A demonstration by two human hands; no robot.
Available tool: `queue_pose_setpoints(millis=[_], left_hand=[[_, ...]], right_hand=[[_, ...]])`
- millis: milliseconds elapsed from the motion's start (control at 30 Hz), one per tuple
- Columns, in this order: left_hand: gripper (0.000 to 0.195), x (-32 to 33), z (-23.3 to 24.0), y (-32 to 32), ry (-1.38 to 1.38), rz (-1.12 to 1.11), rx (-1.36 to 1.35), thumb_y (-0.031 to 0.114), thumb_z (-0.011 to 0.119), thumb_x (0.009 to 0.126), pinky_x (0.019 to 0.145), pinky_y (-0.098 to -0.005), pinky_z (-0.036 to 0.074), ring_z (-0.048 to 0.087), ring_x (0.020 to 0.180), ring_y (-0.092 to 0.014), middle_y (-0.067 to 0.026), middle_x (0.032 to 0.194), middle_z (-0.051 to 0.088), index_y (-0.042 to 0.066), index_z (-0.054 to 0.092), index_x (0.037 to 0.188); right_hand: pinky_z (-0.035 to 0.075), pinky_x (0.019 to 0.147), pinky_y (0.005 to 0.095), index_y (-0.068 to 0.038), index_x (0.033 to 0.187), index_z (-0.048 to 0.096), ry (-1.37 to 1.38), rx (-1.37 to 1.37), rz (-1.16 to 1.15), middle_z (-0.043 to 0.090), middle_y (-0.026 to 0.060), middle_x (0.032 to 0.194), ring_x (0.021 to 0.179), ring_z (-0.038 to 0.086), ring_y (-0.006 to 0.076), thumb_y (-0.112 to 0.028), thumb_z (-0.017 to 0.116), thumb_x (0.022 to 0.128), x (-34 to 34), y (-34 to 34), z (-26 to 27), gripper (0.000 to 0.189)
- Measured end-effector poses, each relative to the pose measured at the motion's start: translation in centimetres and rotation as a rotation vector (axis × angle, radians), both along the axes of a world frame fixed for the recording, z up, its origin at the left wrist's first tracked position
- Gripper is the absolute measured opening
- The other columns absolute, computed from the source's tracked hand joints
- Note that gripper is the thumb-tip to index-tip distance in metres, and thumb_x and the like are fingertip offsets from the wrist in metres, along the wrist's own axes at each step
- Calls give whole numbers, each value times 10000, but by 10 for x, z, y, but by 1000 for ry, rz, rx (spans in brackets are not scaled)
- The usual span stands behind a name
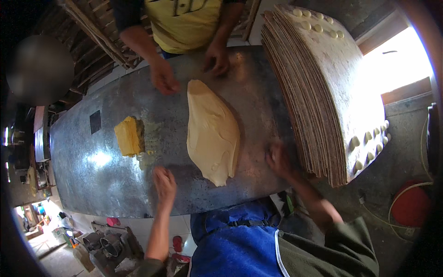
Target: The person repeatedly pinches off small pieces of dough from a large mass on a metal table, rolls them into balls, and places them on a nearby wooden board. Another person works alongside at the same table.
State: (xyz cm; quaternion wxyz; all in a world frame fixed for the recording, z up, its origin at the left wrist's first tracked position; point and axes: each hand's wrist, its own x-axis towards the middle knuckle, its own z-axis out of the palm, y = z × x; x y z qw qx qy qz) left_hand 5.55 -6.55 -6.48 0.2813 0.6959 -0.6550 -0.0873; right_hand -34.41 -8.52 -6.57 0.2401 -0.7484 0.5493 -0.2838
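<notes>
A large slab of pale dough (213,133) lies on the dark metal-topped table (86,180) in front of me, its surface folded and creased. My left hand (165,183) hovers by the near table edge, left of the dough's near end, loosely open and holding nothing. To the right of the dough is my right hand (278,159), blurred, its fingers loosely bent with nothing visible in them. Neither hand touches the dough. Left of the dough sits a yellow block of what looks like margarine (128,136), with greasy smears and a small crumb beside it.
Across the table a co-worker in a yellow shirt (183,26) holds both hands near the dough's far end. A tall stack of wooden boards (311,93) rises at the right, small dough balls (368,135) on top. A metal machine (110,244) stands at lower left.
</notes>
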Motion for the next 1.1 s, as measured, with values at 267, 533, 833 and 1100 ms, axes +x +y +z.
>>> queue_pose_setpoints(millis=[267,533,833,1100], left_hand=[[155,-1,-8,15,51,27,-104,-22,563,963,782,-446,413,478,861,-360,-175,950,425,-1,412,996],[261,37,21,31,-191,-233,-15,-63,639,837,913,-428,478,564,1040,-376,-192,1088,558,-41,566,1087],[293,-133,201,-105,-28,-993,-128,-47,770,728,846,-434,544,618,1009,-319,-136,1104,584,41,725,1004],[794,-425,271,-240,440,-1185,-210,73,819,780,926,-391,534,679,1027,-265,-110,1109,689,129,460,1487]], right_hand=[[474,756,517,21,952,529,-171,-165,-32,570,245,844,846,607,419,-56,749,800,-3,8,6,278],[449,761,490,-7,996,493,20,-265,-100,548,193,924,840,556,384,-90,707,858,-13,26,2,268],[530,898,462,-8,1082,677,227,-1,6,616,164,1078,1013,628,379,-150,756,840,-32,37,108,291],[575,665,249,33,1537,297,-178,-915,-613,724,142,980,873,720,198,-96,878,805,-132,-21,309,945]])
